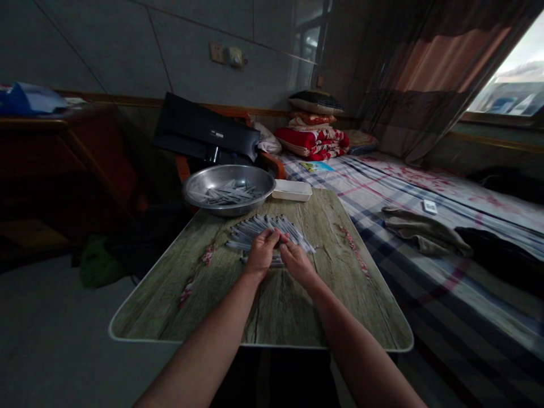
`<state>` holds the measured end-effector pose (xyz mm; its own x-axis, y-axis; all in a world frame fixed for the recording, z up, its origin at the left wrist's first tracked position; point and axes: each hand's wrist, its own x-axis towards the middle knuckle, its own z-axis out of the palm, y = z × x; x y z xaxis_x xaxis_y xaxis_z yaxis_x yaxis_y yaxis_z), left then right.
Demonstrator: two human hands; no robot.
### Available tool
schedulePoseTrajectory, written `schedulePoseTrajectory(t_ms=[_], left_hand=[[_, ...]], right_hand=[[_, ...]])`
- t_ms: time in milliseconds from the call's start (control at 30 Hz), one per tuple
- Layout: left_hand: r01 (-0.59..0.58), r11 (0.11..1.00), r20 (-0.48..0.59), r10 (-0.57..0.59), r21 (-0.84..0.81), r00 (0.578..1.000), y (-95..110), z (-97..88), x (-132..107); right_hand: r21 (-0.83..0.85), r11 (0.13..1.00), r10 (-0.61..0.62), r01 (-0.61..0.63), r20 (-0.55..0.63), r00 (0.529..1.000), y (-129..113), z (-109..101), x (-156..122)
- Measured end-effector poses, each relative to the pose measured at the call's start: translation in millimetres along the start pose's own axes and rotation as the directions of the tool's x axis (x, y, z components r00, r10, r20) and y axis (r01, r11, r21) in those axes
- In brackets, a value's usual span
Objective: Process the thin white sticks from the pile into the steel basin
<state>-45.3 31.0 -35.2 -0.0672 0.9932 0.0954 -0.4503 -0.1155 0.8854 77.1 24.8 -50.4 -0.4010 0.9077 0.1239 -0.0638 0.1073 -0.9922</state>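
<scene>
At the table's (276, 311) far left, a metal bowl (191, 190) holds loose grey strips. In front of it the left hand (260, 252) curls down onto a fanned pile of strips (250, 229) mid-table. The right hand (294, 259) touches it, fingers bent over the same pile. I cannot tell whether either hand is pinching a strip. A white tray (292, 190) sits beyond.

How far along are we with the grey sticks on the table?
Looks done: a fan of grey sticks lies spread on the table. In hand: the left hand and right hand meet over the fan's near edge; whether either grips a stick is unclear. Remaining: a loose heap of the same sticks lies in the metal bowl.
</scene>
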Motion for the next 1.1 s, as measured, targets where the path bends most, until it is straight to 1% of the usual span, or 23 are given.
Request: schedulePoseTrajectory(t_ms=[33, 67, 133, 167, 200, 233, 300, 433, 567, 633, 700, 767, 800, 867, 967, 1033, 1100], left_hand=[[0.018, 1.0, 0.008, -0.018, -0.025, 1.0, 1.2, 0.2, -0.5], [0.04, 0.998, 0.023, -0.039, -0.052, 0.999, 2.4, 0.3, -1.1], [0.074, 0.993, 0.055, -0.069, -0.092, 0.996, 4.6, 0.7, -2.4], [0.078, 0.992, 0.064, -0.072, -0.1, 0.995, 5.5, 0.8, -2.9], [0.075, 0.992, 0.065, -0.068, -0.104, 0.996, 6.2, 0.9, -3.3], [0.068, 0.992, 0.061, -0.062, -0.106, 0.996, 6.8, 1.0, -3.5], [0.049, 0.995, 0.053, -0.045, -0.092, 0.998, 7.6, 0.7, -3.6], [0.017, 1.0, 0.058, -0.017, -0.011, 0.998, 9.2, -0.6, -2.9], [0.095, 0.995, 0.064, -0.093, -0.041, 0.994, 10.0, -1.9, -2.2], [0.105, 0.994, 0.066, -0.102, -0.043, 0.993, 8.7, -2.6, -1.7], [0.057, 0.998, 0.057, -0.057, 0.001, 0.997, 6.0, -3.5, -1.0], [-0.014, 0.998, 0.057, 0.01, 0.065, 0.998, 2.6, -4.6, -0.3], [-0.05, 0.994, 0.062, 0.044, 0.096, 0.997, 1.1, -5.0, 0.0], [-0.105, 0.984, 0.066, 0.096, 0.146, 0.993, -0.5, -5.4, 0.6], [-0.111, 0.979, 0.042, 0.105, 0.17, 0.994, 0.6, -4.4, 0.8], [-0.087, 0.984, 0.027, 0.084, 0.153, 0.996, 1.9, -3.2, 0.6], [-0.069, 0.99, 0.018, 0.067, 0.127, 0.998, 1.9, -2.3, 0.4]], right_hand=[[0.085, 0.995, 0.057, -0.058, 0.01, 0.998, -0.6, -0.3, -1.1], [0.19, 0.971, 0.139, -0.145, 0.043, 0.989, -1.5, -1.0, -2.4], [0.354, 0.877, 0.282, -0.325, 0.168, 0.945, -3.9, -2.9, -4.9], [0.397, 0.833, 0.319, -0.386, 0.225, 0.92, -5.3, -3.7, -5.8], [0.421, 0.803, 0.338, -0.422, 0.261, 0.904, -6.8, -4.2, -6.3], [0.432, 0.791, 0.344, -0.433, 0.272, 0.899, -8.3, -4.3, -6.7], [0.427, 0.811, 0.328, -0.399, 0.232, 0.916, -11.4, -3.4, -7.0], [0.358, 0.888, 0.263, -0.29, 0.124, 0.957, -14.7, -0.5, -8.0], [0.325, 0.912, 0.224, -0.25, 0.114, 0.968, -9.2, -0.1, -10.0], [0.299, 0.923, 0.217, -0.242, 0.116, 0.969, -4.0, -0.5, -9.6], [0.214, 0.959, 0.174, -0.183, 0.061, 0.983, 1.1, -0.6, -7.3], [0.048, 0.996, 0.074, -0.072, -0.043, 0.996, 5.2, 0.0, -4.0], [-0.052, 0.999, 0.008, -0.013, -0.092, 0.996, 6.8, 0.5, -2.3], [-0.231, 0.969, -0.123, 0.086, -0.148, 0.981, 9.6, 2.0, 0.1], [-0.365, 0.908, -0.278, 0.206, -0.156, 0.948, 13.3, 3.8, 0.5], [-0.403, 0.883, -0.325, 0.241, -0.155, 0.933, 15.0, 4.5, -0.6], [-0.425, 0.876, -0.323, 0.229, -0.164, 0.932, 15.3, 5.5, -1.5]])
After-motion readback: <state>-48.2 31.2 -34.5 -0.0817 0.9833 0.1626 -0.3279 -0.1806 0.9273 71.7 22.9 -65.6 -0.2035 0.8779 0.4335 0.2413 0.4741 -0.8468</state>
